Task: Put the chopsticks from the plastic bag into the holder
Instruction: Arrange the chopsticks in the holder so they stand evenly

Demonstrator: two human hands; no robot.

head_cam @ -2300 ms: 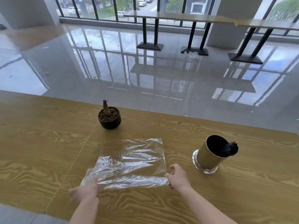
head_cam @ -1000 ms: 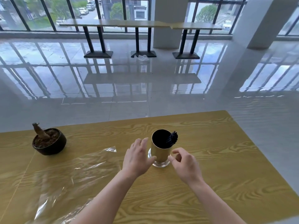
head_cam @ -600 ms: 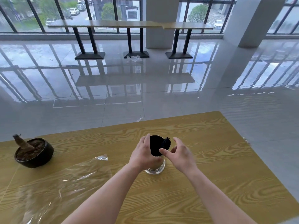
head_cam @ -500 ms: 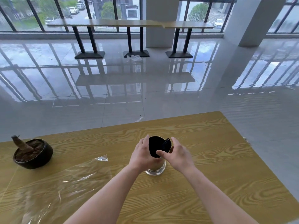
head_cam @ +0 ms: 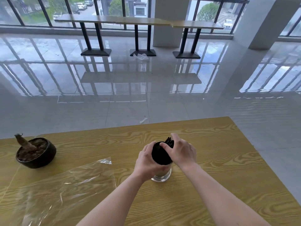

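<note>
Upright holder [head_cam: 163,172] gripped by left hand [head_cam: 149,162]; right hand [head_cam: 183,154] fingers pinch chopsticks [head_cam: 169,142] (ends up, leaning away).

View: one wide-angle camera, worn on the head.
Position: held above the near side of the table [head_cam: 228,160], over both forearms.
Direction: aimed forward and down; the windows [head_cam: 48,8] are caught at the top edge.
Nearness: close; the left hand [head_cam: 146,162], right hand [head_cam: 183,152], holder [head_cam: 162,174] and chopsticks [head_cam: 169,141] are framed low of centre.
</note>
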